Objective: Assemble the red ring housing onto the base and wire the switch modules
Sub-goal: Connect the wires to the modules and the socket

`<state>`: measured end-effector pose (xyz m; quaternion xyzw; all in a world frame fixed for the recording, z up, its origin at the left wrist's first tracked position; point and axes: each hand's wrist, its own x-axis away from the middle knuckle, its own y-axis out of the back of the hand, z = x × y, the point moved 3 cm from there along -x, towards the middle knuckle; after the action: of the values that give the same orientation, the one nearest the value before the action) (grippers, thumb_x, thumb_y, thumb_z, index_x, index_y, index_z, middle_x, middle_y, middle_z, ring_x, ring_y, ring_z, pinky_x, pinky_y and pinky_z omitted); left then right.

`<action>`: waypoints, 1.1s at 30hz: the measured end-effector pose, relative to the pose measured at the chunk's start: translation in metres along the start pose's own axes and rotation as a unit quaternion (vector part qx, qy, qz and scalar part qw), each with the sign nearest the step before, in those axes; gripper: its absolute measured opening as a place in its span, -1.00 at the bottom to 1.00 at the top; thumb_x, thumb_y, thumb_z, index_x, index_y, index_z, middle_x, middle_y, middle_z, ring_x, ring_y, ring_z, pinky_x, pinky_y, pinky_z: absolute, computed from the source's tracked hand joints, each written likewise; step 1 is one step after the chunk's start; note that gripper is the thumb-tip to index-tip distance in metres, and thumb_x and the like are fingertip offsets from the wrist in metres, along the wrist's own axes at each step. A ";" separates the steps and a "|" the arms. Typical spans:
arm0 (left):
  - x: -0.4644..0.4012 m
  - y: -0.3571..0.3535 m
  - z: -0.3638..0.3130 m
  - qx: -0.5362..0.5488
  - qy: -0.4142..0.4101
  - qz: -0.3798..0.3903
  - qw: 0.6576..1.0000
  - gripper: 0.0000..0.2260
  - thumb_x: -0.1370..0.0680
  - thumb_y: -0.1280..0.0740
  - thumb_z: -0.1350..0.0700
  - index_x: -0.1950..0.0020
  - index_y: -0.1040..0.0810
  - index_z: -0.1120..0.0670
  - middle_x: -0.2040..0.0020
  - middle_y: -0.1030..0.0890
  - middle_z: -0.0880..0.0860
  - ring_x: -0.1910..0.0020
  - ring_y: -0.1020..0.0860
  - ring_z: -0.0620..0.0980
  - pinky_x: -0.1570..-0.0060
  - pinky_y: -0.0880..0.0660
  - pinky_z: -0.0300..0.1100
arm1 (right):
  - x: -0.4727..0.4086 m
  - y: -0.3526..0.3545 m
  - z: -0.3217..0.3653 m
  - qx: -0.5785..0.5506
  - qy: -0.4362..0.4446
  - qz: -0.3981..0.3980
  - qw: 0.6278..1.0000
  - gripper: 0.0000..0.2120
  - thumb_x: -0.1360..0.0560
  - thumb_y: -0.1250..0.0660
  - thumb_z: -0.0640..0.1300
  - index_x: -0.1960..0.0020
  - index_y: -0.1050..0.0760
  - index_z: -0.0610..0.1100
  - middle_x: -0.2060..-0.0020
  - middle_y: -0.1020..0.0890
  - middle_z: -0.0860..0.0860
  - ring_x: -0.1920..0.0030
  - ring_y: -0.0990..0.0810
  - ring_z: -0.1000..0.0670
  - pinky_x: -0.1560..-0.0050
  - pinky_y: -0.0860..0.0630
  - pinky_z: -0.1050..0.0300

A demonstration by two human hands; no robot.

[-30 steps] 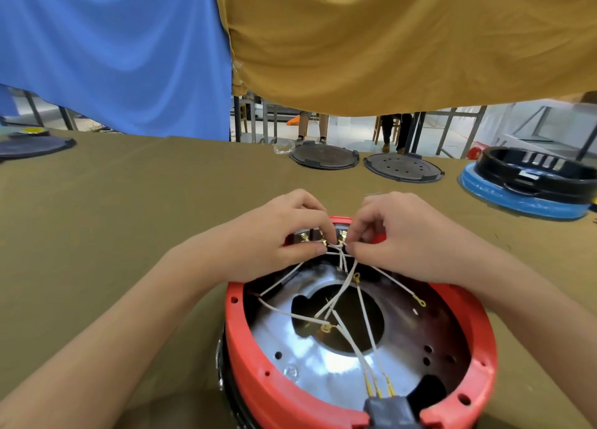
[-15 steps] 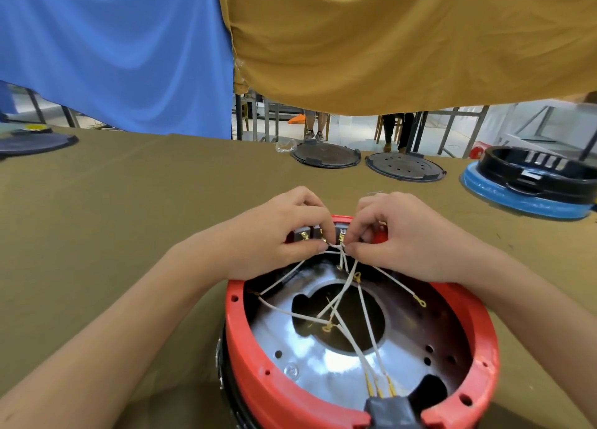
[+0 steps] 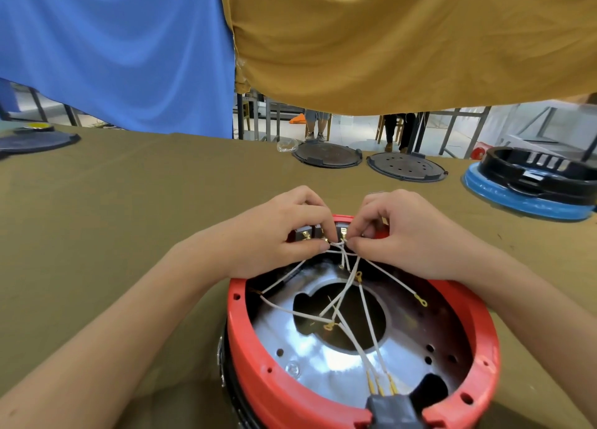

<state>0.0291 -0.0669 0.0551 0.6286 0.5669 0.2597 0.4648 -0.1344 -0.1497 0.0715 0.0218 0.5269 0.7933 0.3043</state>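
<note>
We work at the far rim of the red ring (image 3: pixel 365 406), which already sits on the black base (image 3: pixel 230 393) on the table (image 3: pixel 129 218) directly in front of us. The switch blocks (image 3: pixel 307 233) stand in a row inside that far rim, partly hidden by our fingers. Our left hand (image 3: pixel 277 231) is curled, its thumb and forefinger pinching a white wire (image 3: pixel 368 315) end at a brass terminal; our right hand (image 3: pixel 410 234) is likewise curled and pinches the neighbouring wire end, the two sets of fingertips almost touching. The wires fan back across the shiny metal plate (image 3: pixel 310 360) to a grey plug (image 3: pixel 392 411) at the near rim. Several ends with small yellow lugs (image 3: pixel 423 302) lie loose and, by our judgement, are not yet connected. We judge the wires to be thin, light and limp: they offer no stiffness for pushing, so we take hold right at the metal lug, not along the insulation. The lugs look small and probably slippery, and likely bend if forced at an angle. The ring appears rigid and heavy enough to stay put without clamping, though we cannot confirm it is fastened to the base. Crossed wires may snag; we lift one at a time.
</note>
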 end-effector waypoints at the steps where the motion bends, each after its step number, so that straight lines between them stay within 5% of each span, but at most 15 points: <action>1: 0.000 0.000 0.000 -0.001 0.000 0.000 1.000 -0.92 -0.60 -0.31 -0.03 -0.06 -0.55 -0.18 -0.19 -0.38 -0.16 -0.19 -0.43 -0.18 -0.25 -0.37 -0.15 | 0.000 0.000 0.000 0.000 0.001 -0.002 1.000 -0.90 -0.42 -0.48 -0.15 0.27 -0.68 -0.03 0.35 -0.53 0.10 0.28 -0.54 0.07 0.17 -0.47 0.22; 19: 0.000 0.000 0.000 -0.009 0.006 0.000 1.000 -0.91 -0.59 -0.32 -0.04 -0.08 -0.56 -0.17 -0.20 -0.38 -0.16 -0.18 -0.44 -0.18 -0.26 -0.39 -0.11 | -0.001 -0.002 -0.003 0.033 -0.008 -0.029 0.999 -0.94 -0.37 -0.47 -0.09 0.27 -0.64 0.01 0.30 -0.55 0.11 0.23 -0.52 0.11 0.21 -0.44 0.26; 26: -0.010 0.009 -0.004 -0.029 0.032 -0.016 0.999 -0.66 -0.52 -0.39 -0.11 -0.26 -0.45 -0.11 -0.15 -0.48 -0.14 -0.11 -0.53 -0.17 -0.15 -0.48 -0.19 | -0.001 -0.006 -0.004 0.080 -0.033 -0.034 0.996 -0.64 -0.39 -0.42 0.07 -0.12 -0.49 -0.03 0.04 -0.57 0.09 0.03 -0.54 0.05 -0.02 -0.52 0.09; 33: -0.021 0.001 -0.011 -0.149 0.046 -0.052 0.986 -0.65 -0.48 -0.31 -0.17 -0.22 -0.52 -0.07 -0.03 -0.45 -0.10 0.06 -0.51 -0.08 0.02 -0.52 -0.02 | -0.003 -0.007 -0.004 0.100 -0.034 -0.044 0.993 -0.68 -0.42 -0.41 0.09 -0.11 -0.55 -0.02 0.10 -0.62 0.11 0.12 -0.57 0.07 0.08 -0.54 0.09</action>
<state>0.0156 -0.0835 0.0652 0.5094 0.5742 0.3459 0.5396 -0.1307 -0.1528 0.0644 0.0563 0.5934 0.7211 0.3531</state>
